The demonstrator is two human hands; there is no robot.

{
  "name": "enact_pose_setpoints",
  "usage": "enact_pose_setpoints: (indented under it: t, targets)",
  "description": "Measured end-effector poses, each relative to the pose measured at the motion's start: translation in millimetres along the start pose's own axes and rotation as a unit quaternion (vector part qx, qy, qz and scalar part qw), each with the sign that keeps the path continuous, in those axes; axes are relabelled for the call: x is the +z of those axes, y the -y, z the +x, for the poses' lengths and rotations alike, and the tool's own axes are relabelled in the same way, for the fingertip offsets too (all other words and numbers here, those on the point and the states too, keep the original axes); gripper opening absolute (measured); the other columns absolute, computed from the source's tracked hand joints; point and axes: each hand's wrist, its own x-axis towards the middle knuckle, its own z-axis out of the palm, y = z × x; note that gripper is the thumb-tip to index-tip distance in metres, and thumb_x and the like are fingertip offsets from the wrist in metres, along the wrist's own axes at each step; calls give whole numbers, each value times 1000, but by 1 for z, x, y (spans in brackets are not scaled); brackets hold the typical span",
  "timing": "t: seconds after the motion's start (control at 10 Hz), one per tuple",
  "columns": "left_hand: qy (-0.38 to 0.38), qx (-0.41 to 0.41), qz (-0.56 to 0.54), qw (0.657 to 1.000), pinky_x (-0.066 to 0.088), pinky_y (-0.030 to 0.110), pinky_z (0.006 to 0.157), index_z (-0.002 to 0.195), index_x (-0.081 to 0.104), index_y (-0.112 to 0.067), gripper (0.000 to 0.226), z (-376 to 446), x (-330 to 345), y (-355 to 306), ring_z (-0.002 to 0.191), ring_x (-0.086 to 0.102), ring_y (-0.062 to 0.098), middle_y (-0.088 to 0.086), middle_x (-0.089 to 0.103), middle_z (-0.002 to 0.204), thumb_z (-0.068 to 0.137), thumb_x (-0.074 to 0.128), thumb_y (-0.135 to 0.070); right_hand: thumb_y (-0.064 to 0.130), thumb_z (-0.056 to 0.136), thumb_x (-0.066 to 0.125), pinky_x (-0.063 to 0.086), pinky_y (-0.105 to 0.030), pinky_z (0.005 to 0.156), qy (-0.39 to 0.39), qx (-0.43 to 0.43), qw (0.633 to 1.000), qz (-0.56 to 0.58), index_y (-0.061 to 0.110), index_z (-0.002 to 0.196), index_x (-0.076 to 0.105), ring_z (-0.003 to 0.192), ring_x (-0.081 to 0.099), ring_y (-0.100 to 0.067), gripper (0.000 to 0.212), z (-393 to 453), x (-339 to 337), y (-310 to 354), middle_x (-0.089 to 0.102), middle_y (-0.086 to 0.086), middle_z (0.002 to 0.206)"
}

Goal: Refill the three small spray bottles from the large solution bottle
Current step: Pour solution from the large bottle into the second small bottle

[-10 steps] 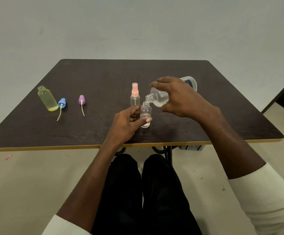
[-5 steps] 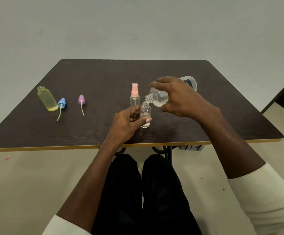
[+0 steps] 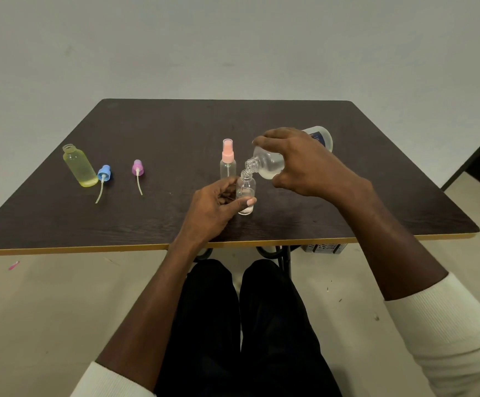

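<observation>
My right hand [image 3: 310, 164] grips the large solution bottle [image 3: 267, 164], tipped on its side with its open neck over the mouth of a small clear bottle [image 3: 246, 190]. That small bottle stands upright on the table, and my left hand [image 3: 215, 207] holds it between thumb and fingers. A little clear liquid lies at its bottom. Just behind it stands a clear spray bottle with a pink cap [image 3: 228, 160]. At the far left stands an open yellow bottle [image 3: 79, 166].
A blue spray head [image 3: 104, 173] and a purple spray head [image 3: 137, 168], each with a dip tube, lie on the dark table [image 3: 376, 196] between the yellow bottle and my hands. My legs are under the front edge.
</observation>
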Motion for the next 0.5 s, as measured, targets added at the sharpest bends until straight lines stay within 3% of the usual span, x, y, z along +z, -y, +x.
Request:
enact_pose_setpoints:
  t: [0.5]
  targets:
    - [2, -1, 1, 1000, 51, 8, 79, 122, 66, -24, 37, -1, 0, -3, 95, 71, -3, -12, 74, 106, 87, 79, -19, 17, 77, 79, 30, -39, 112, 2, 2, 1000, -1, 22, 146, 43, 140, 35, -20, 78, 0, 0, 0, 44, -2, 150]
